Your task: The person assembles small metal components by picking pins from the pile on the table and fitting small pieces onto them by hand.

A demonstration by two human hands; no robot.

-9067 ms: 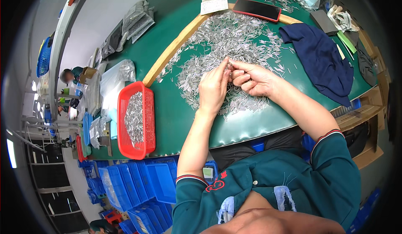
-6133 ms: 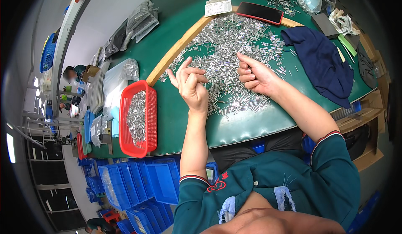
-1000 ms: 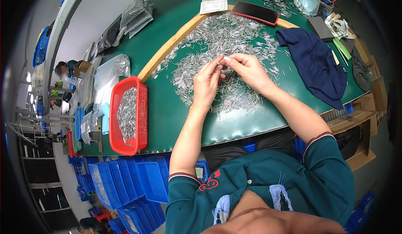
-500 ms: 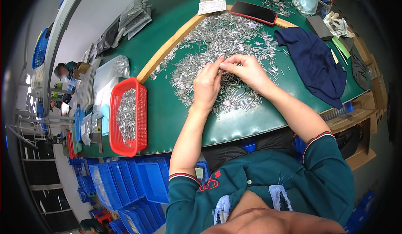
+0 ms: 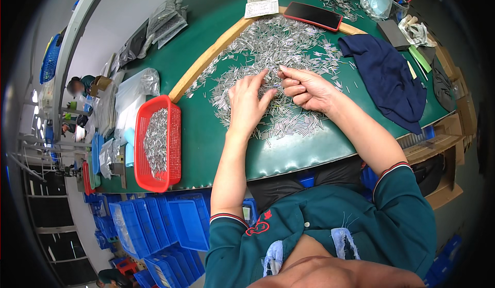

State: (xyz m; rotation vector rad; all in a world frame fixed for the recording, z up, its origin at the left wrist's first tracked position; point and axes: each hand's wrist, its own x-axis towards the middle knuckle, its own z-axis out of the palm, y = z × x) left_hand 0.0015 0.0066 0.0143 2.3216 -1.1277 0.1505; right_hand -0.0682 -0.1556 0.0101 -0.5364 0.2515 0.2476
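Observation:
A wide heap of small, thin silvery metal pins (image 5: 273,40) lies across the green table. Over the heap's near left part, my left hand (image 5: 246,103) is open, thumb and fingers apart, the fingertips down at the pins. I cannot see anything held in it. Just to its right, a small gap away, my right hand (image 5: 313,93) is closed in a pinch, thumb against forefinger, the other fingers curled. Whatever sits in that pinch is too small to make out. More such pins (image 5: 156,138) partly fill a red plastic basket (image 5: 177,149) left of my left forearm.
Wooden strips (image 5: 209,56) border the heap at the back. A red-edged phone (image 5: 313,15) and paper slips (image 5: 261,7) lie there. Dark blue cloth (image 5: 384,77) is at the right. Plastic bags (image 5: 166,22) lie back left; blue bins (image 5: 188,223) stand below the table's left edge.
My hands were together at the fingertips and have come apart. The left has moved left and its fingers have spread; the right stays pinched, with its other fingers now curled in.

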